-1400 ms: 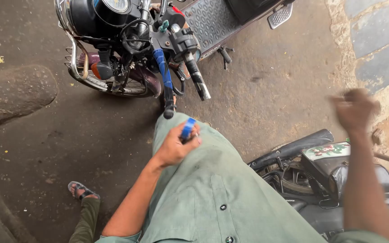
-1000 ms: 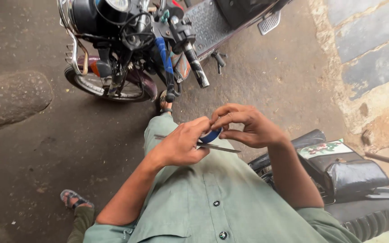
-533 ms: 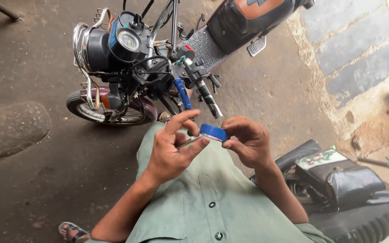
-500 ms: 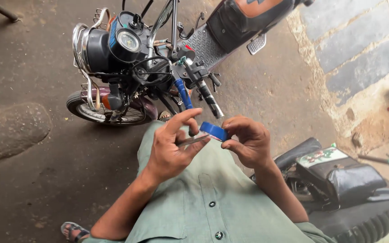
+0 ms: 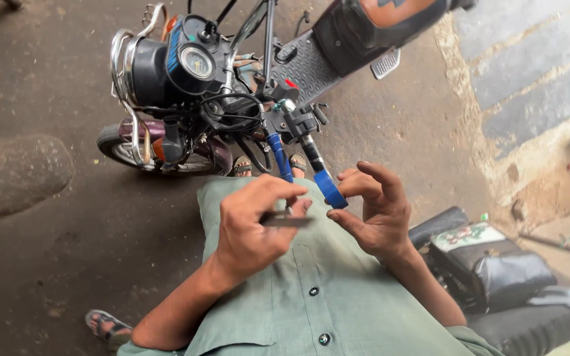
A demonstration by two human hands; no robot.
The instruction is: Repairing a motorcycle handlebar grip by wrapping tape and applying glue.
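Observation:
My left hand pinches a thin grey metal strip between thumb and fingers, held level over my green shirt. My right hand holds a small blue plastic piece at its fingertips, just right of the strip's end. The strip and the blue piece are close together; I cannot tell whether they touch. Both hands are in front of my chest.
A parked motorcycle stands right ahead, with its headlight, handlebar and blue-sleeved lever near my hands. A second bike's black seat and bag are at the lower right. A stone wall is at right, a mound at left.
My right hand came in from the right to join the left at the blue piece. Both hands rose toward my chest, and the strip now sits in the left hand, the blue piece in the right.

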